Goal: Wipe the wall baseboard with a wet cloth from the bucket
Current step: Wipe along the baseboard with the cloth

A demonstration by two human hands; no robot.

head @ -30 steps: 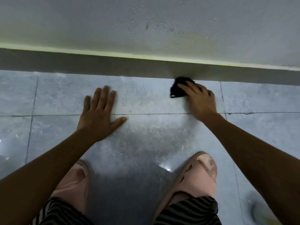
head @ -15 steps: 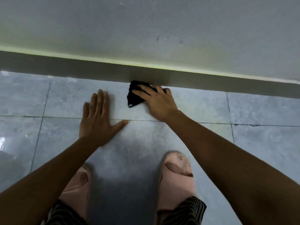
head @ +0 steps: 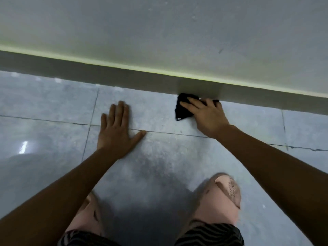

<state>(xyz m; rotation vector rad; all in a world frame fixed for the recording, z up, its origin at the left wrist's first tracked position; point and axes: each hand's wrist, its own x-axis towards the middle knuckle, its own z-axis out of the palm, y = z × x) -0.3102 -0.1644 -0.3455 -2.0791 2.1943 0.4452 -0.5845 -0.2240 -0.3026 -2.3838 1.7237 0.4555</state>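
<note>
A grey baseboard runs along the foot of the pale wall, slanting down to the right. My right hand presses a black cloth against the bottom of the baseboard, where it meets the floor. The cloth shows to the left of my fingers and a thin strip past my fingertips. My left hand lies flat on the floor tile with fingers spread, holding nothing, well left of the cloth. No bucket is in view.
The floor is glossy grey tile with dark grout lines. My two feet in pink slippers stand below my arms, near the bottom edge. The wall rises directly behind the baseboard.
My right hand slid the cloth left along the baseboard, close to my left hand, then back to the right. My left hand stayed planted on the tile.
</note>
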